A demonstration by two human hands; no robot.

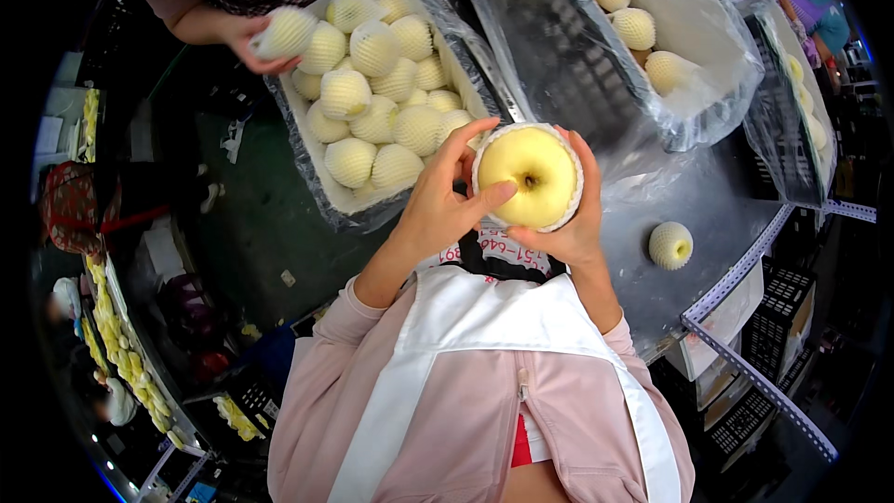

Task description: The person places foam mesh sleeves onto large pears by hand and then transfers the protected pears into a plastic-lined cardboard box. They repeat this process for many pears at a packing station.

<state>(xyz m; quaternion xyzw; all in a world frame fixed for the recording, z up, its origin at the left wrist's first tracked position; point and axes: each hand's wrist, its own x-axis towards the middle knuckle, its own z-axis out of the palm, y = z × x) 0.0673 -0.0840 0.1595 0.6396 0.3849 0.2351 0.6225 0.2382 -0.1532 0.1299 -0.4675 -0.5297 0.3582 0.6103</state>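
Observation:
Between my two hands is a yellow apple (541, 175) in a white foam net sleeve, its dimpled end facing up at me. My left hand (447, 195) grips it from the left, the thumb laid across the top near the dimple. The fingers of my right hand (576, 216) wrap the right side and lower rim. Just beyond my left hand stands a lined crate (318, 185) full of foam-sleeved fruit (377, 119). A single sleeved fruit (670, 246) rests on the grey metal table (621, 216) to the right of my right hand.
Across the crate, a co-worker's hand (262, 49) holds another sleeved fruit (285, 33). A second plastic-lined crate (698, 14) with several sleeved fruits stands at upper right. A perforated metal rail (740, 262) edges the table, with black crates (779, 314) beyond it.

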